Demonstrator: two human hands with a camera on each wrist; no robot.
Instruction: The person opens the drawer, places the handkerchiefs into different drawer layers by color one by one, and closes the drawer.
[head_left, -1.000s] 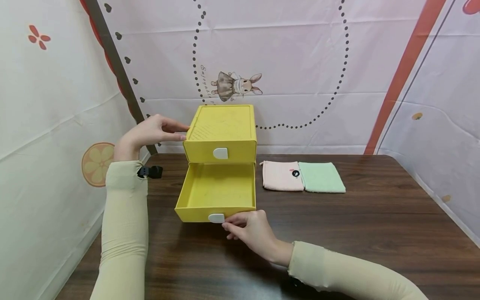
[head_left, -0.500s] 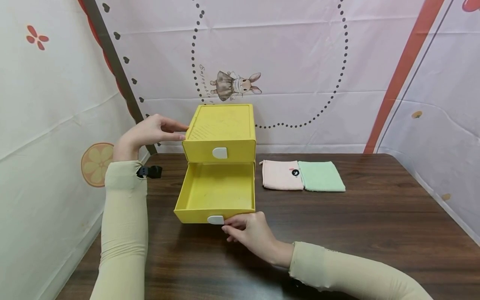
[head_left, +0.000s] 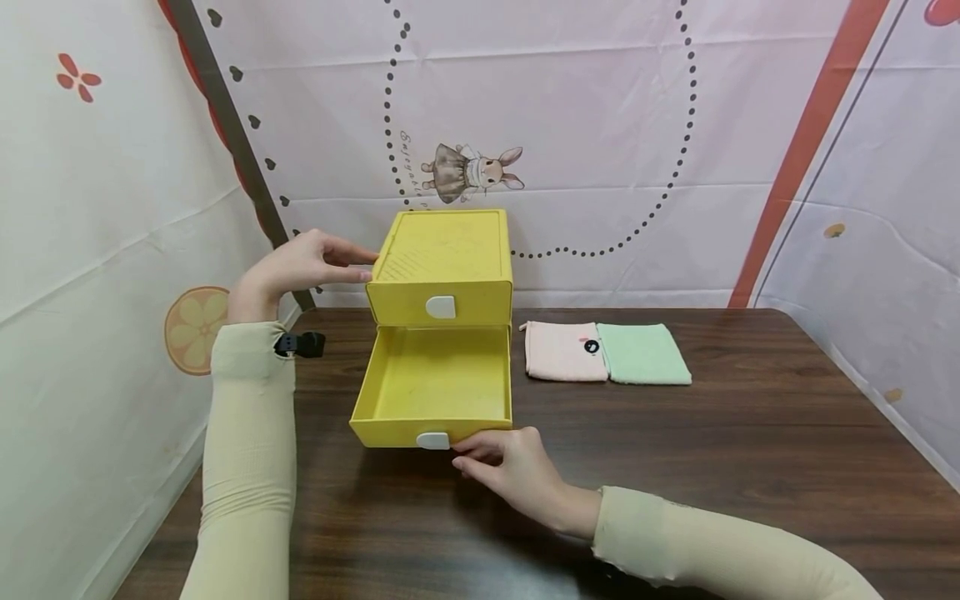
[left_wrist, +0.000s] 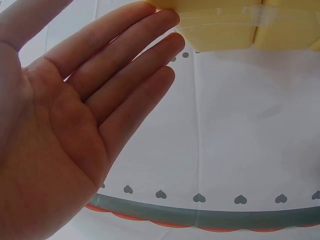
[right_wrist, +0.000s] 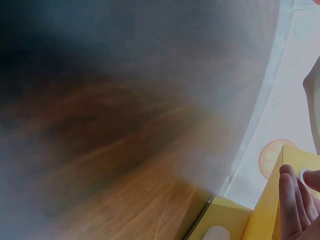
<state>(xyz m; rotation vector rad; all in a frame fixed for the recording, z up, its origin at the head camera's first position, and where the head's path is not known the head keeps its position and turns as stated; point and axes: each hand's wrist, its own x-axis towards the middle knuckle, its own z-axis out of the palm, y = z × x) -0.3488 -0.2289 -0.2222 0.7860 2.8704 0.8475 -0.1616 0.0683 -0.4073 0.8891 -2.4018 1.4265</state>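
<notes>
A yellow two-drawer storage box (head_left: pixel 450 242) stands at the back of the dark wooden table. Its upper drawer (head_left: pixel 405 305) is pushed in, while the lower drawer (head_left: pixel 390 434) is pulled out and bare inside. Each drawer front has a white tab, the lower tab (head_left: pixel 432 441) being beside my right hand (head_left: pixel 522 475). That hand's fingertips are at the drawer's bottom front edge, its thumb apart from the fingers. With fingers straight, my left hand (head_left: pixel 300 258) touches the box's upper left side; the left wrist view shows its open palm (left_wrist: pixel 65 130).
A folded pink cloth (head_left: pixel 558 358) and a folded green cloth (head_left: pixel 647 354) lie side by side to the right of the box. Printed fabric hangs (head_left: pixel 600 150) behind and along both sides of the table (head_left: pixel 750 433).
My right hand has shifted slightly right and down, away from the lower tab, and its thumb and fingers have spread apart. The left hand and the box stay in place.
</notes>
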